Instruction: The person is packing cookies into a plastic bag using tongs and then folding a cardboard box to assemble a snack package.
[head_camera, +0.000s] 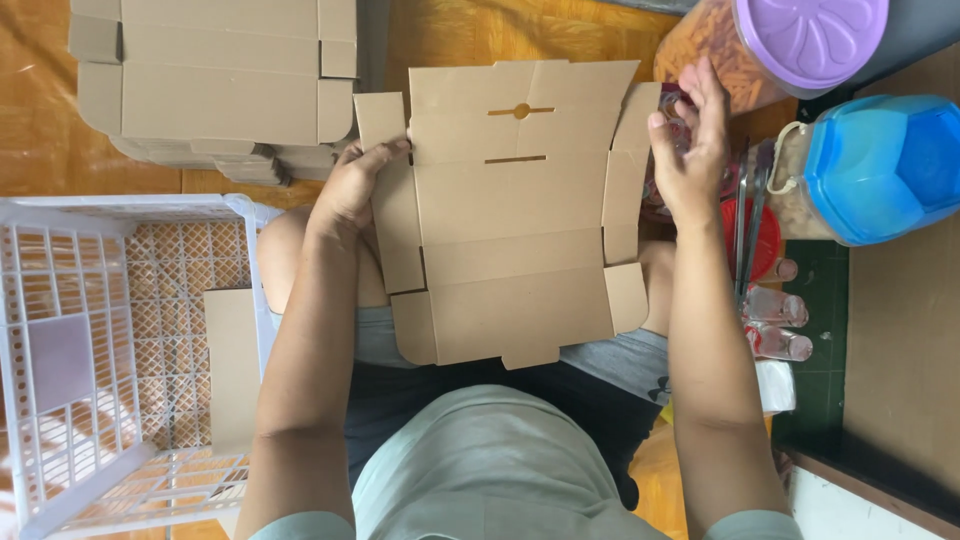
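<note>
Seated on an orange wooden floor (30, 150), a person holds a flat, unfolded cardboard box blank (515, 215) over the lap, its long axis running near to far. The left hand (350, 185) pinches its left flap; the right hand (690, 145), fingers spread, rests against its right edge.

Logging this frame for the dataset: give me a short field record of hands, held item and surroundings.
view: head camera, looking down at a seated person's lap
left hand: grips the left flap of the flat unfolded brown cardboard box blank
right hand: open, palm against the blank's right flap
blank: lies flat over the lap, slots facing up
left side: white plastic lattice basket holding a folded cardboard piece
top left: stack of flat cardboard blanks on the wooden floor
right side: purple-lidded jar, blue-lidded jar
</note>
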